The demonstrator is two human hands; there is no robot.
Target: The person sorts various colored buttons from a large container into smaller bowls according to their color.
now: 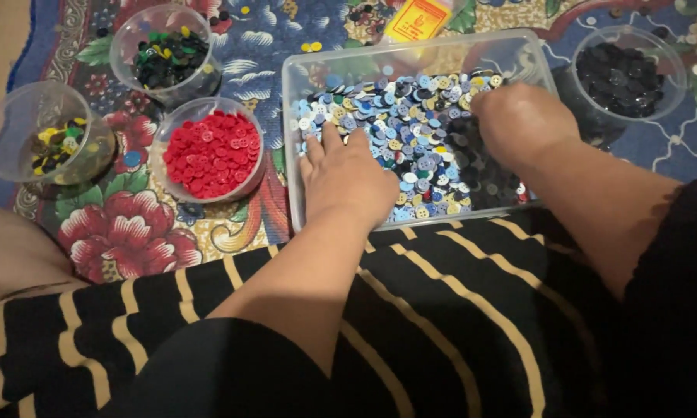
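Note:
A clear rectangular plastic tub (290, 77) sits in front of me, filled with mixed buttons (410, 116), mostly blue, white and black. My left hand (348, 174) lies flat on the buttons at the tub's near left, fingers spread. My right hand (519, 120) rests in the tub's right half, fingers curled down into the dark buttons; what it holds is hidden.
Left of the tub stand a round clear bowl of red buttons (213, 151), a bowl of green and black buttons (167, 54) and a bowl of yellow and dark buttons (51, 143). A bowl of black buttons (623, 73) stands at the right. A yellow packet (418, 19) lies behind.

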